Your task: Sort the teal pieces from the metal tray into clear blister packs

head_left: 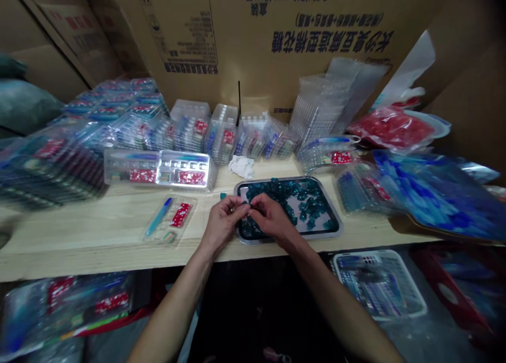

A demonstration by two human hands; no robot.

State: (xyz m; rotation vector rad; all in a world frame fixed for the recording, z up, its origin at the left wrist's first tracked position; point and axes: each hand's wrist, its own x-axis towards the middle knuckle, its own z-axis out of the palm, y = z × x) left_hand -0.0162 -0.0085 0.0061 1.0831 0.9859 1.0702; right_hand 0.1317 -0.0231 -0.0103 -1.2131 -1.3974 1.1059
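My left hand point(227, 215) and my right hand point(269, 213) meet over the left part of a metal-rimmed tray point(338, 231). Both have thumb and fingers pinched together around something small and dark, mostly hidden by the fingertips. In the tray lie many small teal translucent pieces point(310, 202), some heaped, some scattered. One teal bit point(223, 196) rests on the table just left of the tray. Further left lies a clear plastic blister tray point(193, 205) holding a blue pen-like stick point(158, 216), a red packet with white marks point(181, 215) and a small greenish item.
Filled clear trays point(184, 170) stand in rows and stacks along the back and left. Crumpled white paper point(241, 166) lies behind the tray. Blue sticks point(443, 194) fill a container at right, near a bag of red packets point(395, 127). A large cardboard box point(237, 47) rises behind.
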